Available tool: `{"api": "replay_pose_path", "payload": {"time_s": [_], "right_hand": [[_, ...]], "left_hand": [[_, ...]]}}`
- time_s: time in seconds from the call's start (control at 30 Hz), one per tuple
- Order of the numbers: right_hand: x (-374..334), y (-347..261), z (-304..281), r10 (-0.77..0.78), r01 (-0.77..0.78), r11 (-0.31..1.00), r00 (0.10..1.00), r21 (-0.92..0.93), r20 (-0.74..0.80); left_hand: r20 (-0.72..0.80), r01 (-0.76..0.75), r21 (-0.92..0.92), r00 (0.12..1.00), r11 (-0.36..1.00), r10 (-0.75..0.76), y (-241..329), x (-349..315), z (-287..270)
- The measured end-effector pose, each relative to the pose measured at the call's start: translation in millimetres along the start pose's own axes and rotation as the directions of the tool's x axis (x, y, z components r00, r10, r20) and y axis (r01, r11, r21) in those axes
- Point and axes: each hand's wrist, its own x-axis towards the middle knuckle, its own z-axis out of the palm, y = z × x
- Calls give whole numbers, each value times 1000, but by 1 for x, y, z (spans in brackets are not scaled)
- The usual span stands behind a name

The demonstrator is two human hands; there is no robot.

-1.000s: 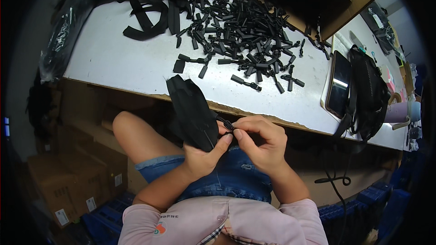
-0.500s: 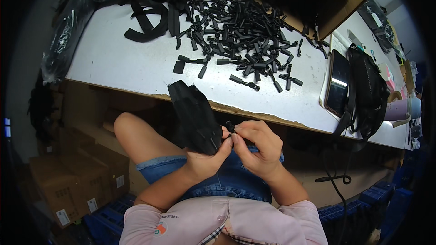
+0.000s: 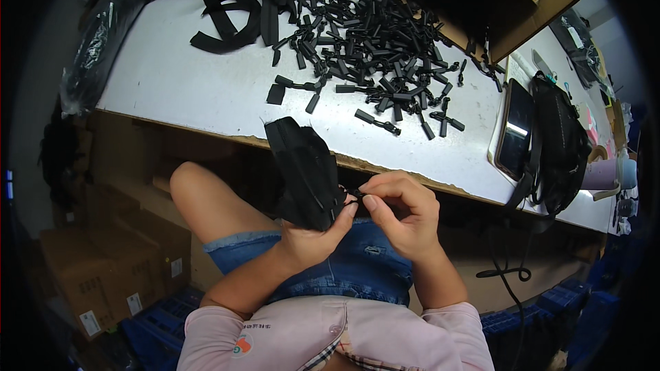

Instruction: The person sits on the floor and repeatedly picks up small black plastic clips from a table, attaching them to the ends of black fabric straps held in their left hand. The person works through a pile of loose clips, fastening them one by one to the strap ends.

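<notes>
Many black pulls (image 3: 388, 51) lie between both hands (image 3: 407, 213) and a box (image 3: 540, 20).

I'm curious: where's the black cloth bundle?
In the head view, the black cloth bundle is left of centre, in the left hand, near the table edge.

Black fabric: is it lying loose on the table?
No, the left hand grips the black fabric near its lower end.

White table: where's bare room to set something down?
On the white table, the biggest bare patch lies left, between the plastic-wrapped bundle, black straps and front edge. Another lies between the small black parts and the dark screen. Crowded: near the cardboard box.
</notes>
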Motion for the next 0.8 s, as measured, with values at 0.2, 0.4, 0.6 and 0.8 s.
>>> {"api": "replay_pose_path", "payload": {"time_s": [0.2,0.4,0.6,0.8], "right_hand": [[4,0,-1,-217,227,936,974,-270,65],[3,5,-3,-230,247,927,969,-283,92],[-3,6,-4,35,-37,998,998,44,51],[-3,6,-5,31,-33,999,997,37,67]], "left_hand": [[-13,53,-63,998,997,-54,0,-2,2],[-45,34,-14,998,999,-35,1,1,3],[-65,51,-46,996,998,-54,2,2,5],[-35,103,-89,994,991,-107,3,2,5]]}}
